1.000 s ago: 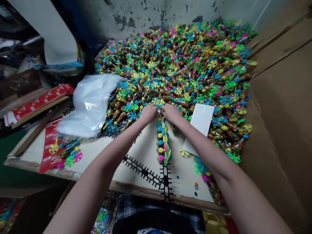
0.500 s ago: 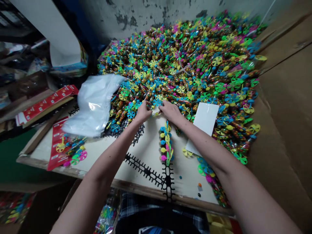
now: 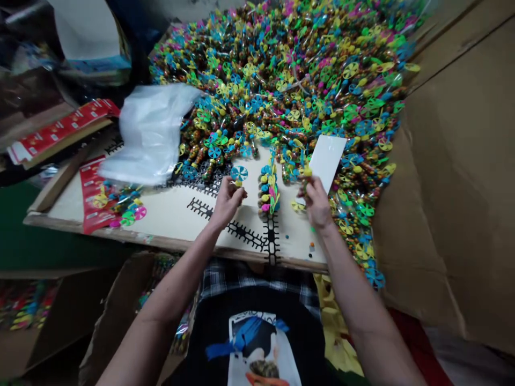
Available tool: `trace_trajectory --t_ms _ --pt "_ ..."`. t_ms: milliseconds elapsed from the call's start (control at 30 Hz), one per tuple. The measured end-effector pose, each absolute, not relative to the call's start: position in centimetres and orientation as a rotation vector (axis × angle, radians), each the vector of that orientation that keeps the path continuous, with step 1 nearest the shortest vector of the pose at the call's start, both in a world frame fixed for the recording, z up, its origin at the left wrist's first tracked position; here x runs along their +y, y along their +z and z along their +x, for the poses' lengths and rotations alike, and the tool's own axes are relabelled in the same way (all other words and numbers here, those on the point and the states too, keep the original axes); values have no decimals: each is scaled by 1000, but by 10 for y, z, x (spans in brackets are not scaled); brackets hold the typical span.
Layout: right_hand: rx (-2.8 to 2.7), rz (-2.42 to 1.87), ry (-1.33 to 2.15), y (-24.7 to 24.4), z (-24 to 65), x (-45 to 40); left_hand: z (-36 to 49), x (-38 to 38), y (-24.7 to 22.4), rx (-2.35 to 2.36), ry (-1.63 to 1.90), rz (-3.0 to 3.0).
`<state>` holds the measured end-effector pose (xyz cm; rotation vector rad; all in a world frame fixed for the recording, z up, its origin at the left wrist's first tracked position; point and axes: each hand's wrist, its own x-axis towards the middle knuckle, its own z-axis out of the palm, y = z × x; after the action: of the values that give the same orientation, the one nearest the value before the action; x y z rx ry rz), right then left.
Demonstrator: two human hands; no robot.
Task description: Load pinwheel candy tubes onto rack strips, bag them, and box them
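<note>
Huge heap of pinwheel candy tubes spilling onto cream board. Short row of tubes on board, between hands. Hands apart over board: left hand pinching blue pinwheel tube, right hand pinching what looks like yellow-capped tube.

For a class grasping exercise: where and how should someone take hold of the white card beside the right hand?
Pinch the white card by its long right edge, coming from above on that side. It is thin and lies on the bumpy pile of pinwheel tubes, so fingers can likely slip beneath that edge. The right hand holds a tube and would need freeing first.
</note>
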<state>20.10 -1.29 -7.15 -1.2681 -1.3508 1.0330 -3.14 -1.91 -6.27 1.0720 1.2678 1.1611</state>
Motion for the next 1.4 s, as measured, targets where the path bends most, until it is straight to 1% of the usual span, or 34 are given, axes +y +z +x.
trace_trajectory --t_ms 133,267,533,833,1000,1100,1267,1400 --pt "-1256 -1300 1124 -87 193 -85 -17 -69 -76 1292 1180 1124" --pt "-1251 -1303 1108 -100 183 -108 -7 -94 -82 1310 1179 1193" --pt "-1401 -1372 944 -108 171 -93 -2 -93 -98 1313 1248 1283" --pt "-1347 -1335 1060 -108 161 -93 -4 -84 -95 1287 1153 1419" --pt "-1350 -1350 1103 -111 155 -96 2 -83 -97 1270 1145 1300" --pt "-1397 -1400 1072 -111 155 -97 4 -82 -97 1245 1129 1207" --pt "-1586 -1427 949 -103 161 -93 -1 -78 -89 1252 991 1332" --pt "-1830 -1388 812 -87 179 -85 -19 -61 -78 1227 711 1628"
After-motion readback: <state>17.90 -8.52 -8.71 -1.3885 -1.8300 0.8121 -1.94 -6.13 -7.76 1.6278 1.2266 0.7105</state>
